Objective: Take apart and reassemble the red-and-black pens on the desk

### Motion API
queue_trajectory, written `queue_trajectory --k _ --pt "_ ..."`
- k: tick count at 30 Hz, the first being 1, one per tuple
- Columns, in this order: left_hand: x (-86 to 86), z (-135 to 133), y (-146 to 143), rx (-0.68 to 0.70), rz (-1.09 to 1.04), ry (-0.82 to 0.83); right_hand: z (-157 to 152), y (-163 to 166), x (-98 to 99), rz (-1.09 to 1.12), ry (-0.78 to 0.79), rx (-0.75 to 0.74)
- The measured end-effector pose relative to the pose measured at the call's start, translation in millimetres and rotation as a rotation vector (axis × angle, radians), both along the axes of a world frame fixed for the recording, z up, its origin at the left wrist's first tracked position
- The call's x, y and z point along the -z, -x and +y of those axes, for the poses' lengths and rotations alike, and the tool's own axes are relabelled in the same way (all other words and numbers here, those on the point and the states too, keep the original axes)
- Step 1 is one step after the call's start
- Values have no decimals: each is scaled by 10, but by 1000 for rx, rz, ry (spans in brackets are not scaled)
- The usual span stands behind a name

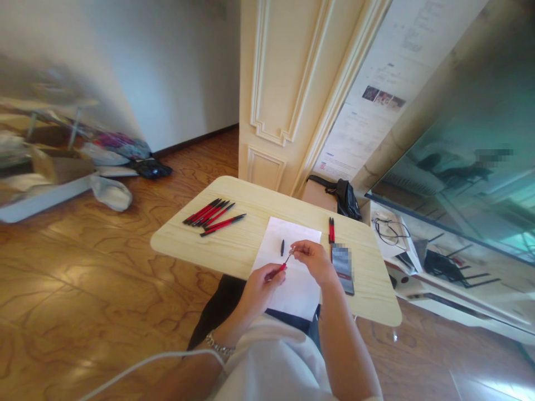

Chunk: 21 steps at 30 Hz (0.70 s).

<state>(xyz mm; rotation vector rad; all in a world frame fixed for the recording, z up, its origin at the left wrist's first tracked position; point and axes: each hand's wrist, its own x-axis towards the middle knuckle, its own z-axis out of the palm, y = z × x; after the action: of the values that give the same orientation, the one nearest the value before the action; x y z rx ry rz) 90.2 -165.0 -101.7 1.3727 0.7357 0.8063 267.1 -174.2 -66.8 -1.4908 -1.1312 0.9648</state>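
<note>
My left hand is closed around the red barrel of a ballpoint pen, its open end pointing up and right. A thin refill sticks out of that end. My right hand pinches at the refill's tip; whether a spring is also between these fingers is too small to tell. Just left of the right fingertips, a loose black pen tip lies on a white sheet of paper. Both hands are above this sheet.
Several red and black pens lie at the left of the pale wooden table. Two more pens lie above a phone at the right. A black bag rests behind the table. A white cable crosses near my left forearm.
</note>
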Motion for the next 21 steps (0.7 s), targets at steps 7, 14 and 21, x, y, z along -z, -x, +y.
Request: queue_trajectory --k 7,14,21 --pt "-87 27 50 -12 -13 18 435 124 241 -715 287 219" --pt "-70 68 96 -47 -3 29 492 85 226 -414 177 222" --pt "23 36 16 -3 -25 31 87 -49 -95 355 -173 347"
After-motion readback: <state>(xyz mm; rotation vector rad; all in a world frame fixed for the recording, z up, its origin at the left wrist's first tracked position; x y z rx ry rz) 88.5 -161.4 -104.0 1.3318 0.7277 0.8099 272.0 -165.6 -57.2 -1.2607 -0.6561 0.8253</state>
